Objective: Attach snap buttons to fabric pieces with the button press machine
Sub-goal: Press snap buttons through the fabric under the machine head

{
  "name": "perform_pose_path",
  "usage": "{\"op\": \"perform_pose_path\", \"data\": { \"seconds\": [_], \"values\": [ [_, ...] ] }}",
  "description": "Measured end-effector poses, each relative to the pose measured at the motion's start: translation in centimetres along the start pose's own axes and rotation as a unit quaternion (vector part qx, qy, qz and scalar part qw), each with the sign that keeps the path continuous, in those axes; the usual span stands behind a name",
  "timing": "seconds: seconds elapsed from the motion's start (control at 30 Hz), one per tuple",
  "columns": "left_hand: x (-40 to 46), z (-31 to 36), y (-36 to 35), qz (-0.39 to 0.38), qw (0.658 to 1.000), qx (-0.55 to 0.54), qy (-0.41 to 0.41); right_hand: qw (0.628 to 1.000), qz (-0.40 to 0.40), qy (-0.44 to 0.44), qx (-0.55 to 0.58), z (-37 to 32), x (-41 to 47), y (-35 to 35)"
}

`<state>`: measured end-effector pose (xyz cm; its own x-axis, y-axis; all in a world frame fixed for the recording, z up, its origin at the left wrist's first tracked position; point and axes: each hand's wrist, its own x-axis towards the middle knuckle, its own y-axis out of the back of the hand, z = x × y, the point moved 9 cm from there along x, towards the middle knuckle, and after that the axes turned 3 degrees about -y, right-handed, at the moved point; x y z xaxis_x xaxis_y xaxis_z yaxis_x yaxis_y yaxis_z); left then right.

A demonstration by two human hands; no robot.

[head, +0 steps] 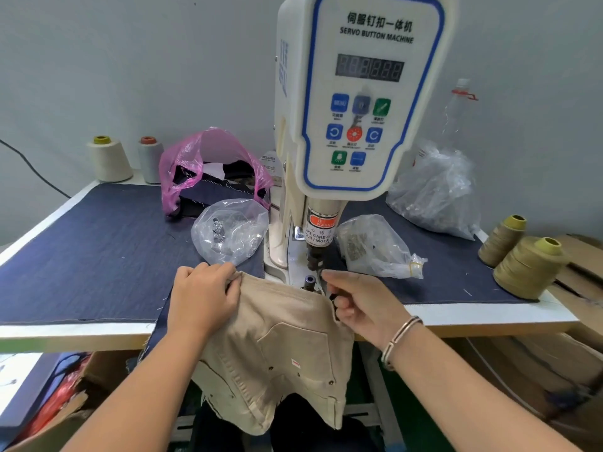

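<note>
Beige garment (280, 347) between left hand (204, 298) and right hand (362, 305)

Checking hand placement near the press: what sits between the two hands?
In the head view, the beige garment's waistband edge spans between left hand and right hand; the press's lower die stands just behind it.

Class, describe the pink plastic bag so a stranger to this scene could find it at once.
Start at the tall white button press machine on the blue-covered table. Look just left of its column, toward the wall: the pink plastic bag stands open with dark fabric inside. The other bags nearby are all clear; it alone is pink.
</note>
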<state>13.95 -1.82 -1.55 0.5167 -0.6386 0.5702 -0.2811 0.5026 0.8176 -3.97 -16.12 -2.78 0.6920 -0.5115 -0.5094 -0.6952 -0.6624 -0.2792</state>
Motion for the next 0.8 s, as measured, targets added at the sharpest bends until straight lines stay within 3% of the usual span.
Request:
{"op": "perform_pose_path", "data": {
  "seconds": [0.3, 0.8],
  "values": [
    [-0.1, 0.1, 0.3, 0.022, 1.0, -0.002, -0.007, 0.976, -0.059, -0.114, 0.178, 2.3, 0.7, -2.2],
    [-0.1, 0.2, 0.2, 0.014, 1.0, 0.004, -0.007, 0.954, -0.093, -0.145, 0.247, 2.5, 0.4, -3.2]
  ]
}}
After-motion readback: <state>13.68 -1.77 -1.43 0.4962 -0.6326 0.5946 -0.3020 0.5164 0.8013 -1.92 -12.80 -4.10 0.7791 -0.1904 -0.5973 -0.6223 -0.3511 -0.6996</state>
